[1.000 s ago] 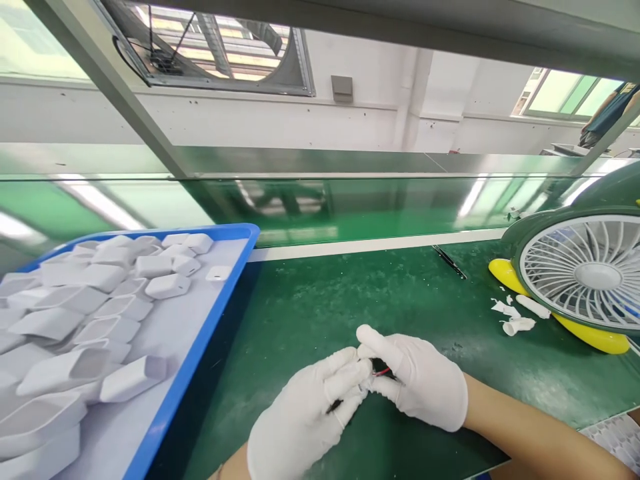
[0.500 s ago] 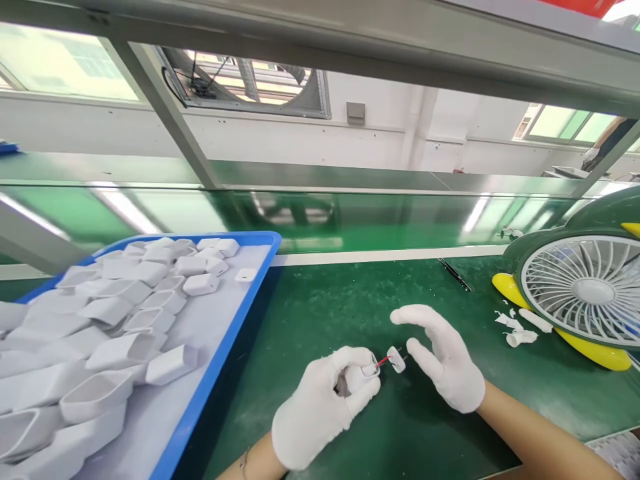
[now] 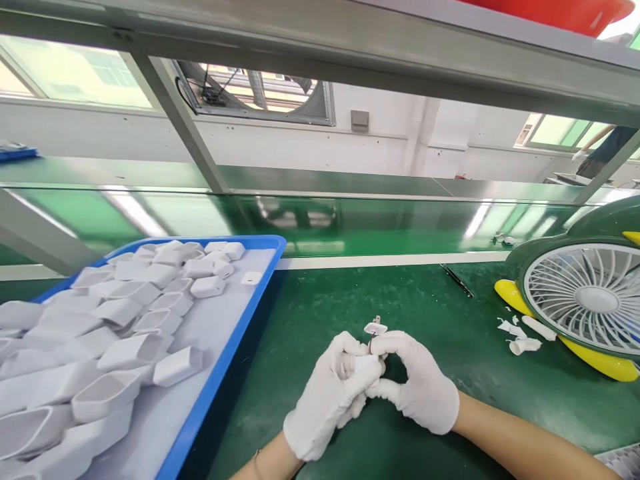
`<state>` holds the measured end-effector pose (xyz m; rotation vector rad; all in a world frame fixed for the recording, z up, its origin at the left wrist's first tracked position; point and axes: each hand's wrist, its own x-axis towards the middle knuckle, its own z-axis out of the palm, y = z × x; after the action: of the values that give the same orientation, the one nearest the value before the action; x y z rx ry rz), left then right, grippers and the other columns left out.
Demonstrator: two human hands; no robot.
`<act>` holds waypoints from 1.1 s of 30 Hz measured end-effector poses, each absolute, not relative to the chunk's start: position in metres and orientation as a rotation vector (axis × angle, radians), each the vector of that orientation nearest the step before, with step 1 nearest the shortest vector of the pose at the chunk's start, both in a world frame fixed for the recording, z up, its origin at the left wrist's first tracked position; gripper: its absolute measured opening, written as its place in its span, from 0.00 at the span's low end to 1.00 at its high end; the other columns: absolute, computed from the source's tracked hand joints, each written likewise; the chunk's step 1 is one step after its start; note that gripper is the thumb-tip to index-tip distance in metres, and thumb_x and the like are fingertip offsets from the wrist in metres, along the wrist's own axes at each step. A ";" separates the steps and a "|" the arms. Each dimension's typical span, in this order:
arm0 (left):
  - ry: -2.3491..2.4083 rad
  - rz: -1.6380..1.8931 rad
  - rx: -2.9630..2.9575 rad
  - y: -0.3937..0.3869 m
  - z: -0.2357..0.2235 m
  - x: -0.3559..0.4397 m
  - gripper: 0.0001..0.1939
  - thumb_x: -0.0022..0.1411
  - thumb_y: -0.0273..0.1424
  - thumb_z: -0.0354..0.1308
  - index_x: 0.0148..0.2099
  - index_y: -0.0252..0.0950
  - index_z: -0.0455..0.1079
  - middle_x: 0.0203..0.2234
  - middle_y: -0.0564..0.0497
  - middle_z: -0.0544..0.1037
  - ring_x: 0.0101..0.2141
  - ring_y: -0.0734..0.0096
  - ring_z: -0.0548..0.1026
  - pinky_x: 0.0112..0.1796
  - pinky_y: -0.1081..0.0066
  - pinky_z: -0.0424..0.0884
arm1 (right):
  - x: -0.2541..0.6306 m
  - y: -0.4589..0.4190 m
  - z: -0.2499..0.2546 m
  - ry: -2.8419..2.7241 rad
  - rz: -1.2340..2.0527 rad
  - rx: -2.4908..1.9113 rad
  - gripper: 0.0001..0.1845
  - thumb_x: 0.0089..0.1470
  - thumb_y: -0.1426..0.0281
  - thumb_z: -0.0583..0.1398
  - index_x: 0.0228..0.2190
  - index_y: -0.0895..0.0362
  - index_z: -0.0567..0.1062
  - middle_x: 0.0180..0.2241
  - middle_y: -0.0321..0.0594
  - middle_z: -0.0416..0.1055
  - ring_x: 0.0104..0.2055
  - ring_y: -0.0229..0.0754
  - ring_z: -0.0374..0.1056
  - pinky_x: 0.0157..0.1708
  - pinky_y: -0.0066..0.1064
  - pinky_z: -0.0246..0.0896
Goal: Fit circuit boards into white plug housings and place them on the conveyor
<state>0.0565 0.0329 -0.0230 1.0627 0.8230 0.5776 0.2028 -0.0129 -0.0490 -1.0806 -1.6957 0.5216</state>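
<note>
Both my hands wear white gloves and meet over the green mat near its front edge. My left hand is closed round a small white plastic housing. My right hand pinches the same piece from the right, thumb and forefinger curled into a ring. A little white plug part with metal pins sticks up just above the fingers, joined to the housing by thin red and black wires.
A blue tray at left holds several white plastic housings. A green and yellow desk fan stands at right with white scraps beside it. A thin black tool lies near the conveyor belt behind the mat.
My right hand, open and apart half a second ago, has closed back onto the housing in my left hand. The wired plug part now stands above the fingers. The camera tilted slightly.
</note>
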 end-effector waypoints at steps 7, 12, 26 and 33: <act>0.752 0.601 0.808 0.037 -0.029 0.057 0.27 0.45 0.42 0.68 0.26 0.39 0.50 0.14 0.62 0.70 0.08 0.87 0.55 0.10 0.85 0.46 | 0.206 -0.007 -0.049 -1.536 0.894 -1.234 0.19 0.41 0.72 0.69 0.37 0.54 0.71 0.32 0.36 0.71 0.35 0.42 0.70 0.39 0.37 0.67; 0.791 0.603 0.788 0.041 -0.030 0.055 0.22 0.53 0.44 0.61 0.24 0.38 0.53 0.04 0.64 0.59 0.04 0.85 0.52 0.10 0.82 0.41 | 0.208 0.002 -0.053 -1.327 1.362 -1.002 0.25 0.47 0.72 0.66 0.48 0.57 0.69 0.34 0.37 0.71 0.38 0.40 0.69 0.47 0.39 0.64; 0.867 0.668 0.768 0.043 -0.036 0.057 0.32 0.49 0.52 0.63 0.47 0.40 0.55 0.18 0.54 0.76 0.10 0.72 0.67 0.09 0.77 0.60 | 0.217 0.031 -0.039 -1.523 0.851 -1.339 0.20 0.44 0.73 0.66 0.39 0.56 0.67 0.36 0.36 0.69 0.34 0.37 0.69 0.37 0.32 0.68; 0.835 0.535 1.067 0.054 -0.038 0.045 0.23 0.52 0.51 0.61 0.25 0.34 0.67 0.17 0.53 0.71 0.14 0.79 0.64 0.13 0.80 0.58 | 0.300 0.146 0.010 -1.484 0.463 -1.735 0.14 0.60 0.65 0.57 0.45 0.60 0.69 0.44 0.43 0.68 0.42 0.43 0.68 0.40 0.40 0.67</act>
<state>0.0450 0.0536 -0.0377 1.0675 0.8349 0.5345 0.3000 0.1464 0.0101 -1.7352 -1.4840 0.4626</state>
